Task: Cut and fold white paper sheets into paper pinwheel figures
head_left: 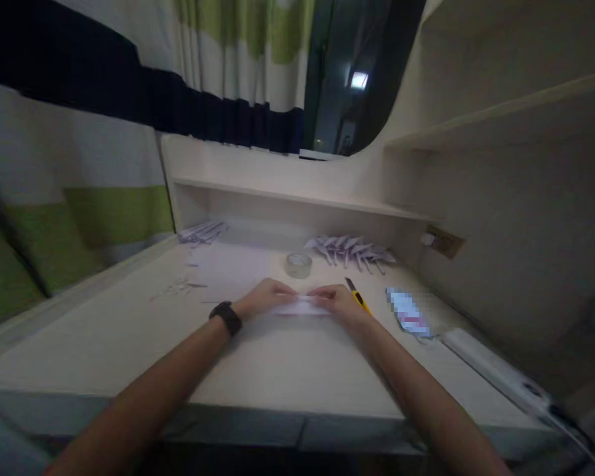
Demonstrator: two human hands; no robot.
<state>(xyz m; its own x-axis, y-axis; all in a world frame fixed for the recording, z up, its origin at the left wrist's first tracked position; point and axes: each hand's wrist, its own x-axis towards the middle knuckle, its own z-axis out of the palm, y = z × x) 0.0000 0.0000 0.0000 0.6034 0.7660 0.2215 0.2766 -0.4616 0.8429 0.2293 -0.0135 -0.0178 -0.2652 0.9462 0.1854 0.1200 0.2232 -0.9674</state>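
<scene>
A small sheet of white paper (301, 307) lies low over the desk, between my two hands. My left hand (265, 297), with a dark watch on its wrist, has its fingers closed on the paper's left part. From the other side my right hand (341, 302) pinches the paper, its fingertips close to those of the left. The paper's upper edge looks bent or rolled under the fingers, though blur hides the detail. Just beyond the hands stands a roll of clear tape (298, 264). A yellow utility knife (357, 297) lies right beside my right hand.
Several folded paper pinwheels (350, 251) lie at the back right. White paper sheets (233, 264), a pile of folded paper strips (203, 231) and small scattered sticks (174, 288) are on the left. A phone (408, 312) and a power strip (496, 370) lie at right, below a wall socket (443, 242).
</scene>
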